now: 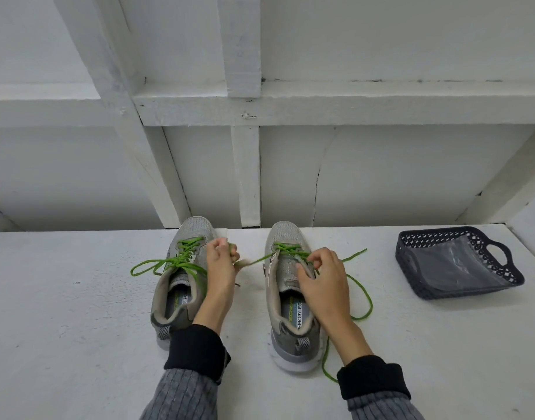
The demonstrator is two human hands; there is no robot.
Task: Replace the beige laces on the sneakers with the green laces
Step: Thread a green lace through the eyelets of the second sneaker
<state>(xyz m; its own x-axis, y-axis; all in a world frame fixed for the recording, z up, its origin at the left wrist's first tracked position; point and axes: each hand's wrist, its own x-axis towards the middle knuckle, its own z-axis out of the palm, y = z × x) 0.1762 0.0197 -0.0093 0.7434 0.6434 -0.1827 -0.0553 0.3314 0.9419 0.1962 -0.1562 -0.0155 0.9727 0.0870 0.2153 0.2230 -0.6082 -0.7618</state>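
Note:
Two grey sneakers stand side by side on the white surface, toes pointing away from me. The left sneaker (181, 286) is laced and tied with a green lace (169, 262). The right sneaker (287, 298) carries a green lace (363, 301) whose loose ends trail to the right and down past the heel. My left hand (220, 268) grips a bunched beige lace (245, 262) between the shoes, and that lace stretches toward the right sneaker. Over the right sneaker's tongue, my right hand (323, 280) pinches at the lacing with curled fingers.
A dark plastic mesh basket (508, 280) with a clear bag inside sits at the right on the white surface (78, 313). White painted wooden beams and panels rise directly behind the shoes.

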